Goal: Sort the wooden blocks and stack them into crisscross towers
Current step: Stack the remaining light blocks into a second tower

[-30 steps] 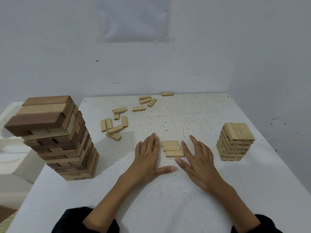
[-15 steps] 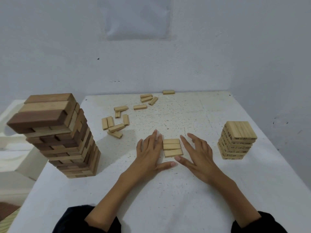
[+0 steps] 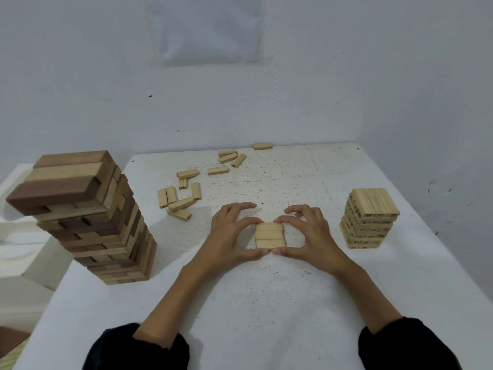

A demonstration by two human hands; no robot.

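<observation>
At the middle of the white table (image 3: 266, 303), a flat layer of three pale blocks (image 3: 270, 235) is clasped from both sides. It is enclosed on its left by the left hand (image 3: 229, 236) and on its right by the right hand (image 3: 312, 233). The fingers of each are curled round its far edge, and the thumbs are laid along its near edge, where the two thumb tips are brought almost together. The three blocks are set side by side with long sides touching, and whether the layer is raised off the tabletop cannot be told. To the right of the layer, well apart from it, a small tower (image 3: 370, 218) of the same pale blocks is stood in crisscross courses. To the left of the layer, farther off, a tall tower (image 3: 88, 217) of larger brown and tan blocks is placed, its courses not squarely aligned. Beyond the layer and to its left, loose pale blocks (image 3: 178, 198) are scattered flat. Farther beyond it a smaller cluster (image 3: 230, 157) is seen, and a single block (image 3: 262, 146) is left farthest from the layer, by the wall (image 3: 320, 89). Nearer than the layer, both forearms are covered at the bottom by dark sleeves (image 3: 138, 348).
</observation>
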